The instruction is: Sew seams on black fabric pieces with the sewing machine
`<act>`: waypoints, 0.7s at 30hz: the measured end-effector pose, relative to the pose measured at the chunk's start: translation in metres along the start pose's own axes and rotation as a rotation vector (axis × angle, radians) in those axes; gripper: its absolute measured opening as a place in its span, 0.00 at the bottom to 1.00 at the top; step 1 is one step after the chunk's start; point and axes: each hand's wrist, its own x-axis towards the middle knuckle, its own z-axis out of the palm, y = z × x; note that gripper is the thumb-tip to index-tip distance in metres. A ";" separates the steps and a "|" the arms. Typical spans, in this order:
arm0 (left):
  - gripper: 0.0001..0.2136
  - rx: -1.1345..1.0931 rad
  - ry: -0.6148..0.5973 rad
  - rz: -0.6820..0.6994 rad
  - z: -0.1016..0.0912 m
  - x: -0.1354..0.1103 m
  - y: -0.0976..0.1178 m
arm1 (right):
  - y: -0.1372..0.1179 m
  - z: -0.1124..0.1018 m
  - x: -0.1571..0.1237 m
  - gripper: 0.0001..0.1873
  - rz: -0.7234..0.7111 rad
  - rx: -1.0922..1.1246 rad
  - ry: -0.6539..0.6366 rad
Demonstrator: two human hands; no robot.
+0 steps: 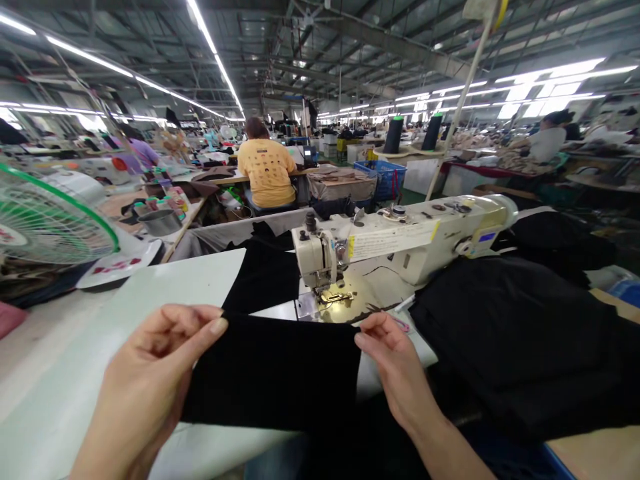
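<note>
My left hand pinches the upper left corner of a black fabric piece between thumb and fingers. My right hand pinches the same piece at its upper right corner. The fabric is stretched flat between both hands just above the pale green table. Right behind it stands a white sewing machine, its needle and metal plate a little beyond the fabric's top edge. Another black fabric piece lies on the table left of the machine head.
A heap of black cloth covers the table at my right. A green-rimmed fan stands at the far left. A person in a yellow shirt sits with their back to me at the station ahead. Thread cones stand beyond.
</note>
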 end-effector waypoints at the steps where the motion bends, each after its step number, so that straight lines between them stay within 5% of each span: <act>1: 0.14 0.121 -0.052 0.094 0.002 0.010 0.008 | 0.003 0.001 -0.006 0.10 -0.018 -0.075 -0.060; 4: 0.11 0.541 -0.321 0.281 0.024 0.041 0.010 | 0.018 0.001 -0.029 0.05 -0.130 -0.362 -0.228; 8: 0.12 0.736 -0.670 0.202 0.074 0.066 -0.050 | 0.045 -0.011 -0.050 0.05 -0.321 -0.569 -0.384; 13: 0.12 0.651 -0.642 0.151 0.102 0.055 -0.124 | 0.057 -0.036 -0.044 0.13 -0.664 -0.785 -0.447; 21: 0.08 0.571 -0.589 0.118 0.105 0.066 -0.141 | 0.055 -0.040 -0.031 0.16 -0.846 -0.998 -0.446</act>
